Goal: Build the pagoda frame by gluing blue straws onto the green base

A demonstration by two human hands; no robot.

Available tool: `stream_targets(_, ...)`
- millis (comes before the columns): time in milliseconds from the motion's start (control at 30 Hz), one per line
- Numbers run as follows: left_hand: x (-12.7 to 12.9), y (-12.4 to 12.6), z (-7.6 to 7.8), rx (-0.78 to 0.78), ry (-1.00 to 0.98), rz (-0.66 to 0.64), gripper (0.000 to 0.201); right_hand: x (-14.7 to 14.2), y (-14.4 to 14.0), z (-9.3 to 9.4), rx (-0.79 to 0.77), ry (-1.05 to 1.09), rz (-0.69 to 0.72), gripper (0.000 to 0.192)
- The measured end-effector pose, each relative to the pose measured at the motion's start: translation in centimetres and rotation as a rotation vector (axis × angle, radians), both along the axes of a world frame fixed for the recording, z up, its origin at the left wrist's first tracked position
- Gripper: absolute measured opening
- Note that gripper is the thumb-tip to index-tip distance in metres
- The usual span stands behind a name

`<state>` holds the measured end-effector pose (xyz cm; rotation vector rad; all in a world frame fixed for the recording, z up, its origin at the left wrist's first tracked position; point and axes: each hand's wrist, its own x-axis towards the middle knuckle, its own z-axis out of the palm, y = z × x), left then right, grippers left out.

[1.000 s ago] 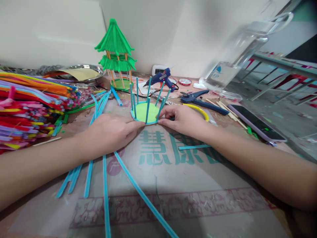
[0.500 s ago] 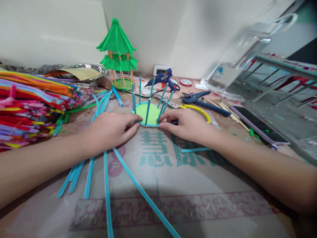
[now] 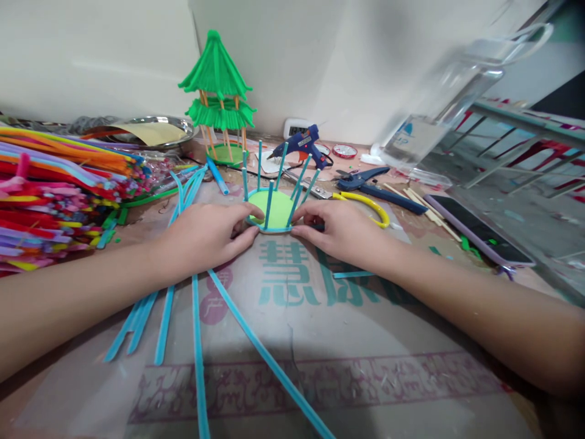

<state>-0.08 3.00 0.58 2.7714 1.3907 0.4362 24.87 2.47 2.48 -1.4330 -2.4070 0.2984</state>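
A round light-green base edged in blue pipe cleaner stands mid-table, with several thin blue sticks rising from its rim, some of them leaning. My left hand pinches the near-left edge of this base between thumb and forefinger. On the near-right edge, my right hand does the same, close beside a leaning stick. Loose blue pipe cleaners run under and past my left hand toward the front of the table. Another short blue piece lies below my right wrist.
Behind the base stand a green pagoda model and a blue glue gun. Bundled coloured pipe cleaners fill the left. To the right are yellow-handled scissors, blue cutters, wooden sticks, a phone and a clear plastic container.
The base has turned slightly between my fingers: its front stick has shifted left and the left-hand sticks have moved back. Both hands still pinch the rim in nearly the same places.
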Motion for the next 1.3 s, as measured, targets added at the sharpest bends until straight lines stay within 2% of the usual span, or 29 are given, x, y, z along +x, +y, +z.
stream_targets(300,0.36,0.56,-0.31,-0.101,-0.175,-0.087,0.027,-0.02,0.54,-0.64,-0.060,0.077,0.004,0.013)
stream_targets(1300,0.65,0.40,-0.21,-0.136,-0.225,-0.044,0.023,0.06,0.53,-0.80,-0.059,0.086,0.017,0.013)
